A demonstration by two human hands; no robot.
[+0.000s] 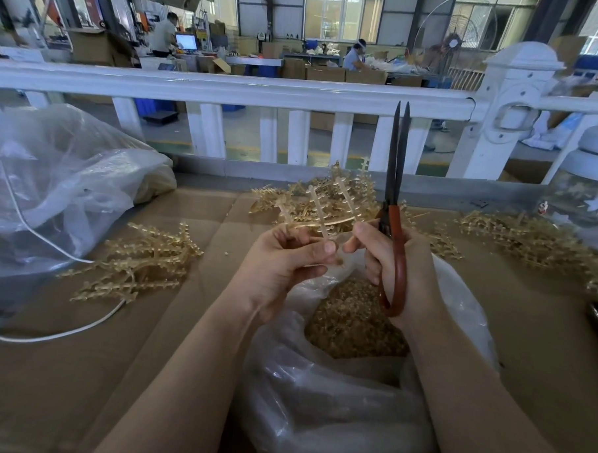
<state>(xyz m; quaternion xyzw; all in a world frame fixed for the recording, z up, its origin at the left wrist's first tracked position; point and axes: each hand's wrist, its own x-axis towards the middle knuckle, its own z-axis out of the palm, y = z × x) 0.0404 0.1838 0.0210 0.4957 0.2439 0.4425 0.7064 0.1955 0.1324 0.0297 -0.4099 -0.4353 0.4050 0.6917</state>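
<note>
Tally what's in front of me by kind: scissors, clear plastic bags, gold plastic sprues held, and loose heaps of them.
Scissors in right hand: 1
Clear plastic bags: 2
Gold plastic sprue in left hand: 1
Loose sprue heaps: 3
Total: 7

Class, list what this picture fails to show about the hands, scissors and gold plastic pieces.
Head view: part of the handle of the scissors, covered by the right hand.
Head view: where the left hand pinches the plastic sprue, hidden by its own fingers.
Head view: single pieces in the bag, too small.
</note>
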